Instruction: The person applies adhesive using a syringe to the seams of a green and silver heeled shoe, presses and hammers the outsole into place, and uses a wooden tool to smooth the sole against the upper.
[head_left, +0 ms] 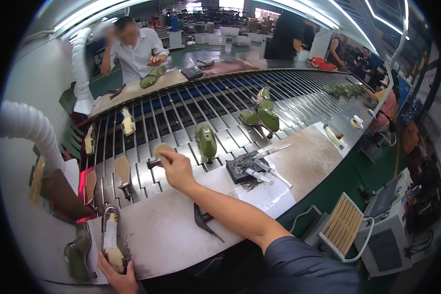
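Note:
My left hand (117,278), at the near left of the bench, is closed round the toe end of a lasted shoe (110,234). The shoe lies underside up, with a pale strip along its middle. Over the slatted conveyor, my right hand (179,169) pinches a tan shoe sole (163,148) with a dark heel. Part of that sole is hidden by the fingers. Another tan sole (123,169) with a heel lies on the conveyor, left of my right hand. A green lasted shoe (206,140) stands just beyond it. A second green shoe (77,255) sits beside my left hand.
A black block (242,168) and syringes (259,176) lie right of my forearm. A dark hooked tool (206,223) is under my arm. White hoses (29,122) hang at left. Across the conveyor (176,117), a person (137,54) works near a green shoe (153,77).

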`<control>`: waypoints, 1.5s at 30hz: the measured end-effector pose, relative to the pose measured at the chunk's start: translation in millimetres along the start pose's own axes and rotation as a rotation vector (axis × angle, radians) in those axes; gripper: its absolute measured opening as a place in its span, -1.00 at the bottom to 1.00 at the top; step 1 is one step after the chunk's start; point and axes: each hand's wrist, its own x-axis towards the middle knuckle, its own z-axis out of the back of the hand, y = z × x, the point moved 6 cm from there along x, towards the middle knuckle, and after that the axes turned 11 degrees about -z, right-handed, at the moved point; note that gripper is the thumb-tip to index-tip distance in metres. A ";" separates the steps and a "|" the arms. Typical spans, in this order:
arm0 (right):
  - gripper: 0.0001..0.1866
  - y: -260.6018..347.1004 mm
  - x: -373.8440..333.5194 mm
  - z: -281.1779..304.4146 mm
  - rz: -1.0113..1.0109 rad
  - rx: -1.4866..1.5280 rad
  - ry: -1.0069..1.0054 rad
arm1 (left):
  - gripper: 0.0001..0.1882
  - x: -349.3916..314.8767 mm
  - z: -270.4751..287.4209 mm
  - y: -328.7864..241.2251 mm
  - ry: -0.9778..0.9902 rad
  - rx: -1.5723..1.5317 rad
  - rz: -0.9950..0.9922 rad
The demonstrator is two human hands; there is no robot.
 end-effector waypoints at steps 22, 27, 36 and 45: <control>-0.64 34.6 -170.0 -23.6 -0.348 0.222 0.504 | -0.41 -2.8 -6.6 -1.5 -0.276 -0.075 -0.047; -0.55 2.0 -178.7 -22.0 -0.440 0.199 0.384 | -0.41 -5.6 -3.8 2.4 -0.293 -0.105 -0.064; -0.50 6.5 -178.9 -45.2 -0.585 0.018 0.423 | -0.41 -3.2 0.4 4.0 -0.341 -0.077 -0.096; -0.53 10.3 -187.1 -37.4 -0.444 -0.034 0.410 | -0.44 -34.3 8.3 17.2 -0.192 -0.253 0.183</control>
